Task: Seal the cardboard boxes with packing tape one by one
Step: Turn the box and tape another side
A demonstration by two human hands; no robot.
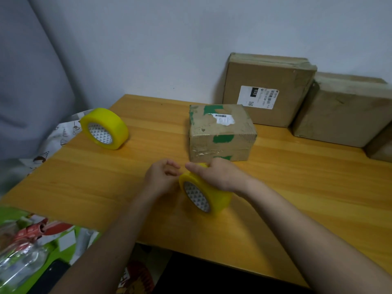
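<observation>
Cardboard boxes stood on the wooden table (297, 187), and not all of them could be seen whole. The small box (220, 132), with green tape patches and a torn label, stood near the middle, just behind the hands; its lower front edge was hidden by the right hand (214, 177). Behind it the labelled box (267, 90) leaned against the wall. The plain box (343, 109) beside it was cut by the right border of the view, and only a corner of one more box (379, 149) showed there.

Open table surface lay to the left of the hands, between them and the second tape roll (105, 128), which stood on its edge near the left rim of the table, well apart from the boxes. The near table edge ran below the forearms, with a cluttered bag (31, 247) under the left corner, blurred and hard to read.

The right hand gripped the yellow tape roll (205, 192) from above, its fingers curled over the far side and mostly hidden. The left hand (162, 175) had its fingers loosely curled at the roll's rim; whether it pinched a tape end could not be told.
</observation>
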